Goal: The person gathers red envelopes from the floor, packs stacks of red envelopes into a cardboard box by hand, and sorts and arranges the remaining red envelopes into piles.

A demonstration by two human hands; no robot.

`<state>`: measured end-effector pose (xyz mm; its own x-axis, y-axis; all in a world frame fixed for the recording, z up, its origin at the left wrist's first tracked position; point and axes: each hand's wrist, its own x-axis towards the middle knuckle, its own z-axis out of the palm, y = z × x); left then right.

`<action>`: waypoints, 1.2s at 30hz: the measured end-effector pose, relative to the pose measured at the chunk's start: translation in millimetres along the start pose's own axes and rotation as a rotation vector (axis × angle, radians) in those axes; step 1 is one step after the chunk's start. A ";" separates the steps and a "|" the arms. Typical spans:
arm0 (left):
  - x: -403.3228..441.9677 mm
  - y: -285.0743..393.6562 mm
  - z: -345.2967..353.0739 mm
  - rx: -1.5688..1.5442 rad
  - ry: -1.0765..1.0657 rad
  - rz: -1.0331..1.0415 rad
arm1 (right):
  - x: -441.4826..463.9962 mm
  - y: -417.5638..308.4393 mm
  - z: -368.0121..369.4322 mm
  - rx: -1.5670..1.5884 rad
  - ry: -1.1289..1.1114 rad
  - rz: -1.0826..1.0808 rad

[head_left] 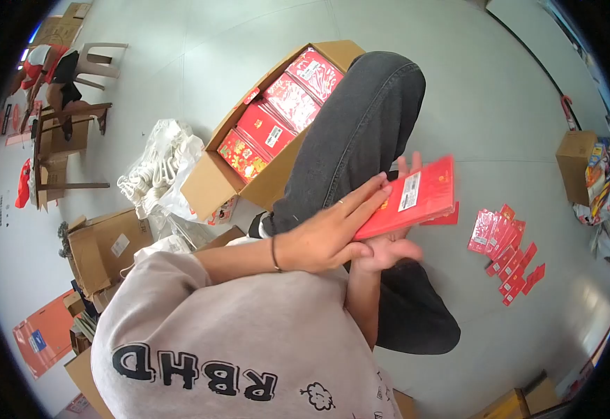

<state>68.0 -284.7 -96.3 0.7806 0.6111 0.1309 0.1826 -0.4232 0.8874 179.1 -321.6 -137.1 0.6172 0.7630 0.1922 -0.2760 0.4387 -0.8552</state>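
Observation:
A plastic-wrapped pack of red envelopes (423,192) with a white barcode label is between my hands, above my bent legs. My left hand (326,234), with a dark band at the wrist, lays its fingers over the near end of the pack, the thumb at the lower edge. Underneath, my right hand (389,253) supports the pack. Its fingertips show beyond the far edge and its thumb sticks out to the right. Another red piece (447,214) pokes out below the pack; how it is held is hidden.
An open cardboard box (211,185) of red packs stands beyond my knee. Several red packets (504,244) lie spread on the floor at right. White cords in a plastic bag (158,167) and a brown carton (109,248) are at left. A person sits on a chair (99,63) farther off.

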 end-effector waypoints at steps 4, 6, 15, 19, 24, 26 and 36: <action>-14.8 -3.4 -8.6 -0.465 0.367 -0.490 | 6.1 -18.1 1.5 0.348 -0.129 0.211; -12.1 -37.9 -38.3 -0.113 0.647 -0.365 | -1.7 -1.8 -27.5 0.231 -0.016 0.206; 30.0 -248.6 -83.8 -0.468 0.771 -0.895 | -43.5 84.0 -146.4 0.122 0.324 0.396; 73.6 -287.7 -76.2 -0.223 0.469 -1.032 | -55.0 89.5 -166.0 0.071 0.424 0.434; 82.7 -328.4 -97.9 0.674 0.282 -0.762 | -62.9 110.3 -194.9 0.007 0.461 0.549; 83.2 -335.4 -113.7 0.776 0.097 -0.574 | -63.7 118.3 -224.2 -0.194 0.553 0.647; 64.1 -129.3 -82.4 0.144 0.607 -0.368 | -81.8 209.1 -446.1 -1.013 1.019 1.048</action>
<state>45.2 -135.8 -166.3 0.1913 0.9770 0.0943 0.4788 -0.1767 0.8599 399.6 -504.2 -546.3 0.7751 -0.2375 -0.5855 -0.5409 -0.7284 -0.4206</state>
